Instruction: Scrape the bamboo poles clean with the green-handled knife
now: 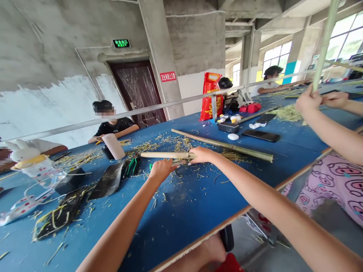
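Well, the left hand [161,170] and the right hand [202,155] are close together over a blue worktop [181,200]. Between them is a pale bamboo stalk [164,155], which seems to be held just above the worktop. The right hand is bent over the stalk with its fingers pressed down on it, so it seems to have hold. The left hand is curled almost shut near the stalk, and a thin pale bit pokes out by its fingers. I cannot tell what that bit is, or if this hand grips anything.

The stalk looks hard and stiff, and it should feel light for its length. It will not bend much. Its round skin may be a bit slick, and the rough end past the right hand could give small splinters. The best place to take hold looks like the smooth part, with the whole hand wrapped round it.

A longer green bamboo pole [224,145] lies just behind the stalk, and lots of thin bamboo shavings [170,144] are spread over the worktop. Farther off are a black phone [261,135] and a red bag [210,96]. To the right, another person's hands [309,101] hold a tall bamboo pole [326,41] upright.
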A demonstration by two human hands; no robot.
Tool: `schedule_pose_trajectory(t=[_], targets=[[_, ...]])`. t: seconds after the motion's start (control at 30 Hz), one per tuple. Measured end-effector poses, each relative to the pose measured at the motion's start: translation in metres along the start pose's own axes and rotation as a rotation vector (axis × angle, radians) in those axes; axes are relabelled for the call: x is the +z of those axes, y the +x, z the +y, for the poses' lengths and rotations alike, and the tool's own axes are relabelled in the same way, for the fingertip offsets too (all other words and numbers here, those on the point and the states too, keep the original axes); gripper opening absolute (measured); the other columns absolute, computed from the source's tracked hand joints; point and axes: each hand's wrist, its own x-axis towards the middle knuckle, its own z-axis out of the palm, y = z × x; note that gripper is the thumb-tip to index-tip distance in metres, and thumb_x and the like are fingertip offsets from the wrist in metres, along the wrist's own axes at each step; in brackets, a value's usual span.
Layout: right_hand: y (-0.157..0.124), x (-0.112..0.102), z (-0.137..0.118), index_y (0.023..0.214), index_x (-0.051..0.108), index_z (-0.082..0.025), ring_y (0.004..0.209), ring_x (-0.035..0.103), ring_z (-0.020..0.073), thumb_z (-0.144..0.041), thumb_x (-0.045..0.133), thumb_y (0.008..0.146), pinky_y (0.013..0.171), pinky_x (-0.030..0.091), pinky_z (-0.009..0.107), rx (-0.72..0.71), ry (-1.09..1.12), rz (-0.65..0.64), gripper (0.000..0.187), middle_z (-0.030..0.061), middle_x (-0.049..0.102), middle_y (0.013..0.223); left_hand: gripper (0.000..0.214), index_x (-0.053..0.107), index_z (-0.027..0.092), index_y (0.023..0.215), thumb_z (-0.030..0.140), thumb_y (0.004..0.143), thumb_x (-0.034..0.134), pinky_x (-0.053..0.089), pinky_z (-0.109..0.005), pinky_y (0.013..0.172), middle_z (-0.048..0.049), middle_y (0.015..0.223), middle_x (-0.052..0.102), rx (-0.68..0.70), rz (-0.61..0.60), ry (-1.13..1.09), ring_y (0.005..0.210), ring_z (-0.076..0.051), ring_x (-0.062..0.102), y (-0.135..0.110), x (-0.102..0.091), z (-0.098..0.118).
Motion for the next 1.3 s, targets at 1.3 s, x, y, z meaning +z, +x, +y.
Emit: schedule_pose_trajectory(t=[1.3], targets=[[-0.013,0.004,-0.024,0.093,0.063,-0.015,0.078,0.062,0.0235,-0.054,0.041,0.081,0.058,0.043,0.028,0.141,-0.164,0.058,0.046,0.0126,0.066,0.090,0.058,0.049,0.012,0.113,0.054,0.087,0.019,0.046,-0.035,0.064,-0.0166,0.086,0.064,-0.048,0.034,-0.066,0.079,-0.030,0.063,-0.013,0.003,0.017]])
